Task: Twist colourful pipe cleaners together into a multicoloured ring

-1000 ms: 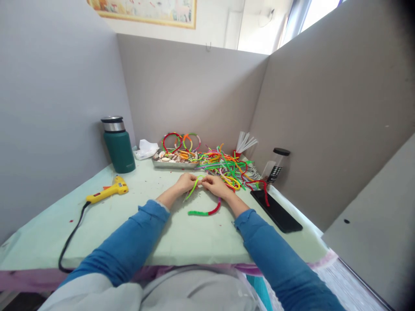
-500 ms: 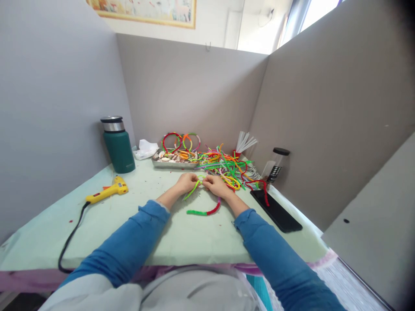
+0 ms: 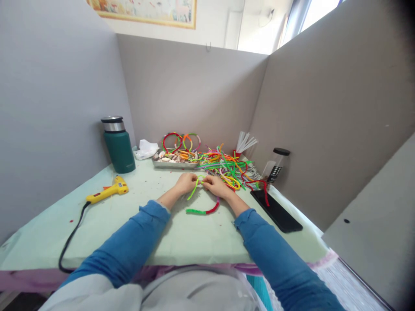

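My left hand (image 3: 186, 183) pinches a yellow-green pipe cleaner (image 3: 193, 191), whose loose end hangs down toward me. Close beside it, my right hand (image 3: 215, 186) is closed on a curved band wrapped in fuzzy pipe cleaner (image 3: 212, 209). This band comes out below the right hand in purple, then red, then green, and curves to the left over the table. The fingertips of both hands nearly meet, with yellow-green strands between them. Exactly where strand and band join is hidden by the fingers.
Behind my hands stand a metal tray (image 3: 175, 165) of shells, wrapped hoops (image 3: 171, 134) and a pile of pipe cleaners (image 3: 223, 162). A yellow glue gun (image 3: 108, 191) and green bottle (image 3: 119, 151) are at left. A black phone (image 3: 275, 211) and clear bottle (image 3: 275, 168) are at right.
The loose end of the yellow-green pipe cleaner has swung slightly to the right and hangs more curved. The wrapped band has shifted very slightly left. Both hands stay almost in place.
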The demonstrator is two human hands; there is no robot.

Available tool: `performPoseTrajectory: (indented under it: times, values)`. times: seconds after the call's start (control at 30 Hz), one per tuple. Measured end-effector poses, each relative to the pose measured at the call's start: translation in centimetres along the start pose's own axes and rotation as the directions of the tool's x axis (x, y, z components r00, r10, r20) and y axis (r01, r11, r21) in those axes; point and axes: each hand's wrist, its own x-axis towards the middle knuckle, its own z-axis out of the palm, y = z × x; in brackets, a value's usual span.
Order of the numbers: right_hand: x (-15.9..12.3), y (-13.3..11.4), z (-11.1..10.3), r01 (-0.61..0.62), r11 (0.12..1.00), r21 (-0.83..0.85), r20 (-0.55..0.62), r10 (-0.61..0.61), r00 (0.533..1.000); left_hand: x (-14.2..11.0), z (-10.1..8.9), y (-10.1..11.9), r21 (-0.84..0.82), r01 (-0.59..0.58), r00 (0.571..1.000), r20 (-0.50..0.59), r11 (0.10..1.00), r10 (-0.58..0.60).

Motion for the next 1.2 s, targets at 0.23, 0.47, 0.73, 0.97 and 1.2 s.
performPoseTrajectory:
  times: [0.23, 0.47, 0.73, 0.97, 1.2]
  values:
    - [-0.1, -0.3, 0.0, 0.004, 0.998, -0.065, -0.048, -0.007, 0.999, 0.0, 0.0, 0.1, -0.059, 0.014, 1.0, -0.003, 0.998, -0.014]
    - [-0.3, -0.5, 0.0, 0.052, 0.996, -0.068, -0.05, -0.056, 0.997, -0.5, -0.2, 0.8, -0.453, 0.351, 0.936, 0.196, 0.82, -0.292]
    - [-0.4, -0.8, 0.0, 0.075, 0.996, -0.051, -0.062, -0.078, 0.995, -0.4, -0.5, 0.6, -0.586, 0.5, 0.864, 0.392, 0.637, -0.317]
    - [0.1, 0.2, 0.3, -0.011, 0.999, -0.034, -0.145, 0.006, 0.989, -0.7, 0.2, 0.9, -0.509, 0.341, 0.938, 0.127, 0.791, -0.322]
    - [0.2, -0.1, 0.0, -0.079, 0.996, 0.036, -0.159, 0.084, 0.984, -0.2, 0.1, 0.6, -0.377, 0.179, 0.977, -0.04, 0.909, -0.209]
